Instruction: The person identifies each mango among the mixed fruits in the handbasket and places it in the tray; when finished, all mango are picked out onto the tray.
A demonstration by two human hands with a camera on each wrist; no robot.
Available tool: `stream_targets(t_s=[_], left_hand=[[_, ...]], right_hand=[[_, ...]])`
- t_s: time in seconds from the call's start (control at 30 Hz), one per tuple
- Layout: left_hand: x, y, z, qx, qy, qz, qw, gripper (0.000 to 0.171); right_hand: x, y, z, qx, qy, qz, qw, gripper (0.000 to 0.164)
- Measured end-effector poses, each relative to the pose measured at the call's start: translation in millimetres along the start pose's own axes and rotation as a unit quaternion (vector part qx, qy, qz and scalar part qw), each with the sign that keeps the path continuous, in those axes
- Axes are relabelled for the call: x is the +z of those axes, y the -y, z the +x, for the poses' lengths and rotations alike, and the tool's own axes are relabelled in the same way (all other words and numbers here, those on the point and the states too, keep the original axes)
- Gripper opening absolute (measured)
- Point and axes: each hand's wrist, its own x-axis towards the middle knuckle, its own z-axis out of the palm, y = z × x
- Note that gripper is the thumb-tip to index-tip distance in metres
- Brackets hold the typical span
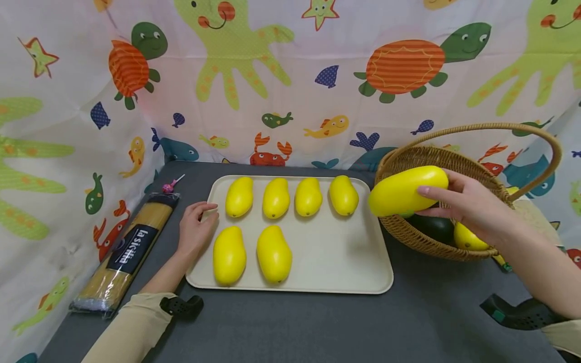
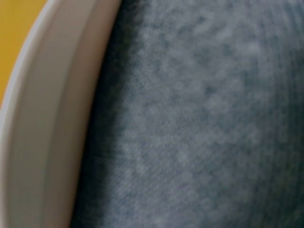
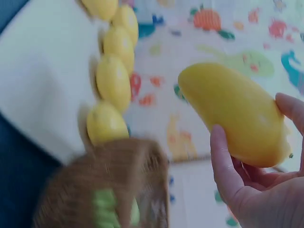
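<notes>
A yellow mango (image 1: 408, 191) is gripped in my right hand (image 1: 472, 206), thumb on one side and fingers on the other. It is held over the near left rim of a wicker basket (image 1: 413, 239); the right wrist view shows the same mango (image 3: 232, 114) clear of everything else. My left hand (image 1: 195, 229) holds the left rim of a cream tray (image 1: 336, 252), some fingers tucked from sight. Several mangoes (image 1: 239, 196) form the tray's back row, and two more mangoes (image 1: 274, 254) lie in front at the left. The left wrist view shows only the tray's edge (image 2: 47, 114) and grey cloth.
Inside the basket are a dark green item (image 1: 433, 228) and another yellow fruit (image 1: 469, 238). Its tall handle (image 1: 551, 146) arches above. A pasta packet (image 1: 131, 247) lies left of the tray, with a pink-topped lollipop (image 1: 169, 187) behind it. A printed curtain (image 1: 290, 75) backs the table.
</notes>
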Motion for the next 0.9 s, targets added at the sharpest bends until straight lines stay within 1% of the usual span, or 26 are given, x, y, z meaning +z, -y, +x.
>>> stream_targets(t_s=[0.07,0.13,0.23,0.4,0.47,0.53,0.63,0.7,0.8,0.9], left_hand=[[-0.3,0.2,0.1,-0.001,0.002,0.001,1.0,0.03],[-0.1,0.8,0.8,-0.002,0.003,0.002,1.0,0.03],[0.5,1.2,1.7,-0.001,0.003,0.002,1.0,0.03],[1.8,1.1,2.3,0.001,0.004,-0.001,1.0,0.03],[2.4,1.2,2.3,-0.002,0.003,-0.002,1.0,0.03],[2.8,1.8,2.4,-0.003,0.002,-0.002,1.0,0.03],[2.8,2.5,2.2,-0.001,0.0,-0.001,1.0,0.029],[2.5,2.8,2.1,0.003,-0.002,-0.001,1.0,0.029],[1.5,3.1,2.0,0.006,-0.004,-0.002,1.0,0.029],[0.4,3.5,1.6,0.003,-0.005,0.0,1.0,0.029]], right_hand=[[17.3,1.6,-0.4,0.0,0.019,0.01,1.0,0.037],[35.5,1.2,-0.2,-0.011,0.037,0.014,0.999,0.043],[63.0,-2.6,1.2,-0.024,0.048,-0.003,0.999,0.054],[102.2,-18.7,6.0,-0.045,0.017,-0.068,0.997,0.064],[115.9,-27.3,9.4,-0.068,0.002,-0.094,0.993,0.064],[129.0,-35.0,12.8,-0.1,-0.01,-0.117,0.988,0.064],[147.4,-43.7,16.6,-0.155,-0.028,-0.152,0.976,0.065],[158.0,-47.7,18.9,-0.19,-0.039,-0.18,0.964,0.067],[170.7,-53.7,23.1,-0.237,-0.055,-0.239,0.94,0.073],[178.9,-59.0,27.3,-0.275,-0.064,-0.29,0.914,0.078]])
